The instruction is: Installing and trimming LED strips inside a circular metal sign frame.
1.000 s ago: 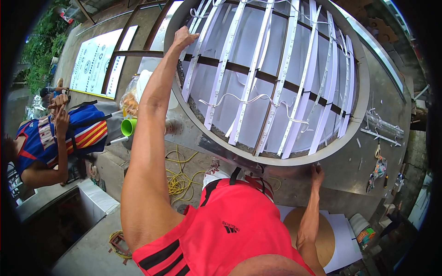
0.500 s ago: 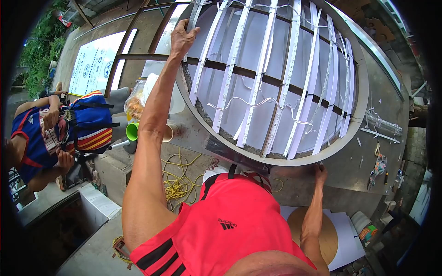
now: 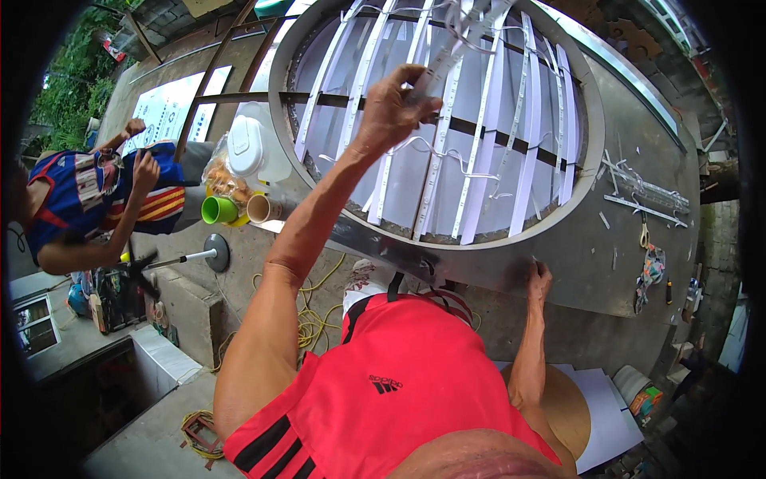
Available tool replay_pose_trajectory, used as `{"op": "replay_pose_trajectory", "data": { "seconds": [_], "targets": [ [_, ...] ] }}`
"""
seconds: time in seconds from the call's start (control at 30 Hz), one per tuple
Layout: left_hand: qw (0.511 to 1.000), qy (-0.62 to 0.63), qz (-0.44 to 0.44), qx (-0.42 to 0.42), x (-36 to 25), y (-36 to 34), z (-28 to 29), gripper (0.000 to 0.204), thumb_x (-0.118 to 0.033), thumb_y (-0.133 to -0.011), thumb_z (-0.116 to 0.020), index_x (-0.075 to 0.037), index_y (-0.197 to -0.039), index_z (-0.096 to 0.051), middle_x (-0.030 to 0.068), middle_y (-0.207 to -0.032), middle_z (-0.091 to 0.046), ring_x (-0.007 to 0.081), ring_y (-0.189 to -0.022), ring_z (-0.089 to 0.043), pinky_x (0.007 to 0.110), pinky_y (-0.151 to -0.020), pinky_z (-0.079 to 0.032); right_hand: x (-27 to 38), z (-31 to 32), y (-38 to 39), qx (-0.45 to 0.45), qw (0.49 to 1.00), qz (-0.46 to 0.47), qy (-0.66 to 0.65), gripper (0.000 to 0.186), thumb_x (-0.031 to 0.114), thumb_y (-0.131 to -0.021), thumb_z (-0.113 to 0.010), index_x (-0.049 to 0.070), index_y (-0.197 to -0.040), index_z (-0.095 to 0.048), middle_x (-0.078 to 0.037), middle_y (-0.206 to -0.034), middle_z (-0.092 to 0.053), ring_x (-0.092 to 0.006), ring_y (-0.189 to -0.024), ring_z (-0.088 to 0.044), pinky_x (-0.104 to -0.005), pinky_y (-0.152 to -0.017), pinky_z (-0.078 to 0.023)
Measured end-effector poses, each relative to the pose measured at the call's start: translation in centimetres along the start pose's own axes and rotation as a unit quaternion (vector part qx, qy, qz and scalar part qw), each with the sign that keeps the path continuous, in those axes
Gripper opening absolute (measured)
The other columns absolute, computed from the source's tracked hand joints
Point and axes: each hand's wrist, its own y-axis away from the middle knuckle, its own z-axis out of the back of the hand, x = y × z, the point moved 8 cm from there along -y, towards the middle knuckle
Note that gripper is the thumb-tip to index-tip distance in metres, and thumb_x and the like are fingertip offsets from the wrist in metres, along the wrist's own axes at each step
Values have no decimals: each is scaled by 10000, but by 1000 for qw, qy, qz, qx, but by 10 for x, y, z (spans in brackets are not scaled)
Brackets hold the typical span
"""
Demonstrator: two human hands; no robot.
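Note:
My left hand (image 3: 392, 113) is raised over a large round metal frame (image 3: 592, 160), its fingers closed around a clear, slim LED strip (image 3: 437, 70). Its upper end is blurred. Inside the frame, several white LED strips (image 3: 472, 172) run side by side on pale bars. Brown crossbars lie across the frame, and loose white wires (image 3: 421, 142) loop between the strips. My right hand (image 3: 539, 281) is low by the near right side of the frame, at the table edge. Its fingers are bent together, and what they hold, if anything, is too small to make out.
More LED strips (image 3: 650, 191) lie on the grey table (image 3: 570, 283) at right, near a patterned cloth (image 3: 650, 275). At left are a green cup (image 3: 219, 210), a tan cup (image 3: 262, 209) and a white lidded container (image 3: 245, 146). A co-worker (image 3: 88, 195) sits far left. Yellow cord (image 3: 315, 319) lies on the floor.
My left hand has moved right from the frame's left side, now carrying an LED strip off the bars. My right hand has shifted slightly up and left. The co-worker's arms have moved.

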Motion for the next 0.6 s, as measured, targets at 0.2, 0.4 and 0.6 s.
{"op": "replay_pose_trajectory", "data": {
  "seconds": [0.2,0.4,0.6],
  "targets": [
    [989,71,68,110,-28,123,-189,438,-75,-830,-782,-1,-1198,-555,77,-832,-689,82,-634,-604,266,-541,-488,96,77,35,-19,921,100,-376,366,345,-1015,-529,10,-1093,-654,-47,-893,-647,-134,-768,-600,-278,-651,-466],
    [966,123,96,207,-23,204,-351,419,-87,-835,-770,8,-1184,-557,53,-775,-654,98,-611,-602,260,-514,-485,127,139,54,11,817,201,-540,483,381,-1012,-541,-18,-1284,-554,-128,-1125,-641,-167,-950,-620,-309,-822,-487],
    [947,82,118,286,13,244,-423,366,-32,-808,-760,42,-1108,-564,83,-771,-657,119,-605,-606,285,-541,-504,42,151,46,-86,823,86,-555,281,251,-929,-692,24,-1088,-647,-44,-921,-687,-112,-762,-641,-272,-692,-529]
  ]
}}
